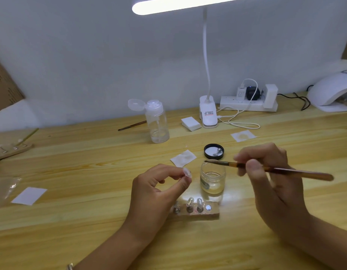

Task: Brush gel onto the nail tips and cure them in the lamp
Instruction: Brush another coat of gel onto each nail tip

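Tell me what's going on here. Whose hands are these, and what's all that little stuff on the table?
The one picture comes from a camera worn on a person's head, looking down at their own hands. The left hand pinches a clear nail tip between its fingers. The right hand holds a brush over a small open glass jar; its black lid lies just behind. In front sits a wooden holder with more tips standing on it. Farther back on the wooden table are a clear bottle, a desk lamp, and, far right, the white curing lamp.
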### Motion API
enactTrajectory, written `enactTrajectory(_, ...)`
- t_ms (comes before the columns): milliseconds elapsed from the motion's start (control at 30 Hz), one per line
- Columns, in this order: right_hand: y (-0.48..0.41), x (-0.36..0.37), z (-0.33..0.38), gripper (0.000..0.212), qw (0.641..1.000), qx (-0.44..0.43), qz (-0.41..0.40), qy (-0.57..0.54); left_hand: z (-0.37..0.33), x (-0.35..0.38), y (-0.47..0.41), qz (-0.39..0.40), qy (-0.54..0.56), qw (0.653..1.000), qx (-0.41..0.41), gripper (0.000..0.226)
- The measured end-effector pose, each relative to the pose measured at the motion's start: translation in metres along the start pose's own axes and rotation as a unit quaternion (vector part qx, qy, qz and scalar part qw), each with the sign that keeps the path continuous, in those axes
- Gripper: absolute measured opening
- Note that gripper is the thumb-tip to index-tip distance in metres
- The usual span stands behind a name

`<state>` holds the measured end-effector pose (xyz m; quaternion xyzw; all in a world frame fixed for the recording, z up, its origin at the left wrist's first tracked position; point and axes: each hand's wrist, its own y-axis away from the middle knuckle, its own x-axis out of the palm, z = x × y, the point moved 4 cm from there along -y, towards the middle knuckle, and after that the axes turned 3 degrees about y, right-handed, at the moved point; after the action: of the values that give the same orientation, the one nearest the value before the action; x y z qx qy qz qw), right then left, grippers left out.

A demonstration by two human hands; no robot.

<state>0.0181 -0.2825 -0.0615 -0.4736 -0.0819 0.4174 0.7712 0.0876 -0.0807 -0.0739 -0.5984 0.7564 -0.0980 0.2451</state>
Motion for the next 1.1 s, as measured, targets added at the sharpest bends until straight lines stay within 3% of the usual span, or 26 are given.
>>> enactTrajectory(133, 0.004, 0.010, 0.008, 0.020, 0.997, -0.056, 0.051, -0.006, -0.002, 0.001, 0.000, 0.000, -0.001, 1.000, 0.001, 0.007)
enactTrajectory(267, 0.006, 0.013, 0.006, 0.035, 0.996, -0.058, 0.069, -0.010, -0.003, 0.001, 0.000, 0.004, -0.005, 1.000, 0.004, 0.009)
enactTrajectory(1100, 0.008, 0.016, 0.006, 0.031, 0.994, -0.065, 0.090, -0.022, -0.001, 0.002, -0.001, -0.003, -0.017, 1.000, 0.002, 0.010)
